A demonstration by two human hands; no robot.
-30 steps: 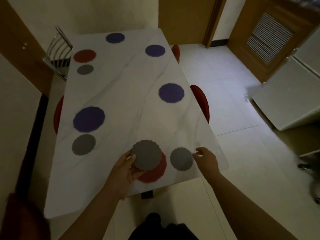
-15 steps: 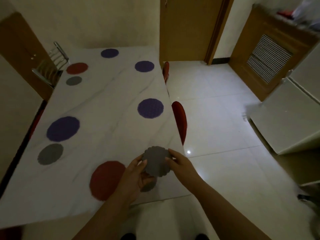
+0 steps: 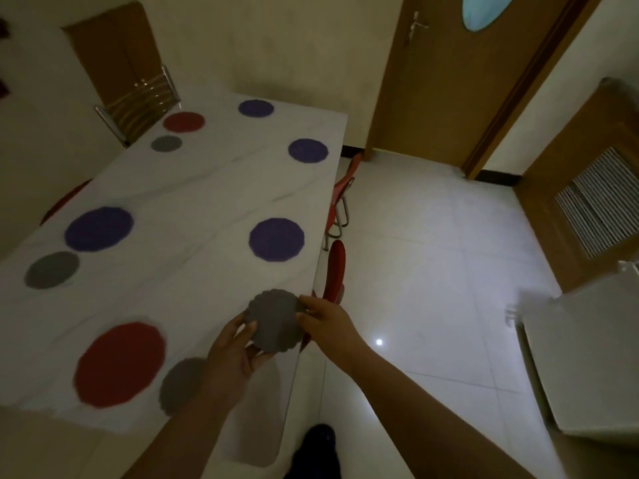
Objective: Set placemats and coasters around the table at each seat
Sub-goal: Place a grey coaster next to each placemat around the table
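Left hand (image 3: 231,354) and right hand (image 3: 325,319) both pinch a grey coaster (image 3: 275,319) over the table (image 3: 193,188) corner. Beside the left fingers, a red mat (image 3: 121,364) has its laid coaster (image 3: 183,382). Beyond the fingertips, purple mats (image 3: 276,239) look coasterless.

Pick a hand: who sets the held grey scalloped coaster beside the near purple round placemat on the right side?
Right, likely. The right hand pinches the grey scalloped coaster on the side nearer the purple round placemat; the left hand grips its other edge, farther off.
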